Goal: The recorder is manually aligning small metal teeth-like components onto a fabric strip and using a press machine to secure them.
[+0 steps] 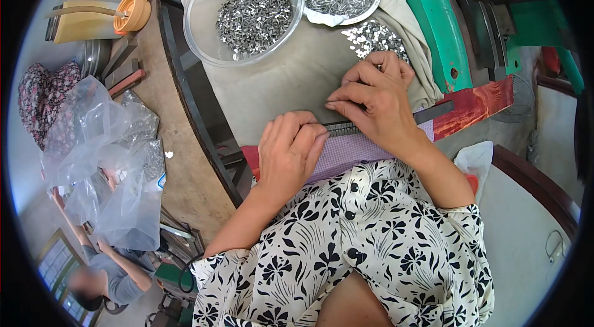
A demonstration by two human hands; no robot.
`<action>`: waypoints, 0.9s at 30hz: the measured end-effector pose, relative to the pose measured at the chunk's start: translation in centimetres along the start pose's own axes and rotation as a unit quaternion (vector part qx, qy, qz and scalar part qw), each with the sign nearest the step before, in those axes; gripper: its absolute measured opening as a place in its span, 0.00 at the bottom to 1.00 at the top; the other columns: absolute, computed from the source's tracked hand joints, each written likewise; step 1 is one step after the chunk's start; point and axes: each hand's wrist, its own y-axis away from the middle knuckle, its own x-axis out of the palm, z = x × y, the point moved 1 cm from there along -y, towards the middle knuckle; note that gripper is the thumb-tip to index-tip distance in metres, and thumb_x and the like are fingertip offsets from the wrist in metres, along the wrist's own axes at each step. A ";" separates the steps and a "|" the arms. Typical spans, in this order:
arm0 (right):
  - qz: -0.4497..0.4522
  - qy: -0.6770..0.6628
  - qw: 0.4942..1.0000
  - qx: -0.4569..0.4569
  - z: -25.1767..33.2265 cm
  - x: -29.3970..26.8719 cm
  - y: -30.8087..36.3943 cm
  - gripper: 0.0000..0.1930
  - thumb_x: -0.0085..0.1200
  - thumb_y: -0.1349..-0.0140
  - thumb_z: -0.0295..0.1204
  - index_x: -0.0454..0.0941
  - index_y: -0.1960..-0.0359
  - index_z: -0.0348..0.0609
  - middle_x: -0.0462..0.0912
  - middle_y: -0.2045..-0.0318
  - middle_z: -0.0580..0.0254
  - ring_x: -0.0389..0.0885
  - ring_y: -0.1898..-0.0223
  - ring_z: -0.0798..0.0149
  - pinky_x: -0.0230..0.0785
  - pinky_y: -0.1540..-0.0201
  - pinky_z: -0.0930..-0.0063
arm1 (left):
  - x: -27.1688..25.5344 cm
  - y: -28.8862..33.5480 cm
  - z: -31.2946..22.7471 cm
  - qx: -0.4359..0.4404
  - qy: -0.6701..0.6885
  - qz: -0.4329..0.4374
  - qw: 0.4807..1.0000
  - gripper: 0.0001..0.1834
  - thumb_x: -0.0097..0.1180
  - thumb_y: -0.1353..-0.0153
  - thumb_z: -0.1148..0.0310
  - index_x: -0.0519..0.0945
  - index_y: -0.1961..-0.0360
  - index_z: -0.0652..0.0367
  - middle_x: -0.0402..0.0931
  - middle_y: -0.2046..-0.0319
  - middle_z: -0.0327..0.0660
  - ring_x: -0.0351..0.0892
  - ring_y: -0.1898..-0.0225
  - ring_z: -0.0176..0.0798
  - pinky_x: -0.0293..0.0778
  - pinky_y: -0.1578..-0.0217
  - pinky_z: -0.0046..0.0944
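Observation:
A narrow dark metal bar (pixel 443 111) lies across the near edge of the cloth-covered work surface, with a row of small upright metal pieces (pixel 342 129) along its middle. My left hand (pixel 288 150) is closed over the left part of this row, fingers bent; whatever its fingertips grip is hidden. Just above the row, my right hand (pixel 378 104) pinches thumb and forefinger together, and anything between them is too small to make out. Beyond my right hand, small shiny metal flakes (pixel 375 40) are spread in a loose pile on the cloth (pixel 272 93).
A clear plastic bowl (pixel 193 25) of small metal pieces and a lined round dish (pixel 371 12) of thin metal pieces stand at the back. Green machinery (pixel 427 24) borders the right. Leftward, a wooden table (pixel 167 98) carries plastic bags (pixel 127 191). Another person (pixel 120 271) is at lower left.

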 end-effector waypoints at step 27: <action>0.124 -0.067 0.988 0.056 2.3 1.9 -0.2 0.07 0.70 0.50 0.38 0.89 0.72 0.52 0.78 0.65 0.75 0.66 0.52 0.60 0.48 0.43 0.57 | -0.9 2.6 0.8 -0.186 0.099 -0.042 0.977 0.15 0.73 0.54 0.77 0.80 0.67 0.61 0.74 0.53 0.48 0.75 0.51 0.47 0.72 0.50 0.41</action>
